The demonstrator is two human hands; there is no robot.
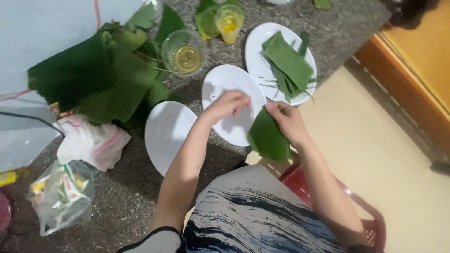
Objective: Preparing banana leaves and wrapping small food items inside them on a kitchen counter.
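My right hand (287,120) pinches the top edge of a green leaf piece (268,138), which hangs over the counter's front edge. My left hand (228,104) hovers over an empty white plate (220,83), fingers curled together, close to the leaf's upper corner; whether it grips the leaf is unclear. Another white plate (260,44) behind holds folded leaf strips (289,63). A third empty white plate (165,133) lies left of my left forearm.
A pile of large green leaves (101,75) covers the counter's left. Near it stand a clear bowl of yellow liquid (185,52) and a plastic cup (229,21). Plastic bags (89,140) and a packet bag (63,194) lie left. A red stool (370,225) is under me.
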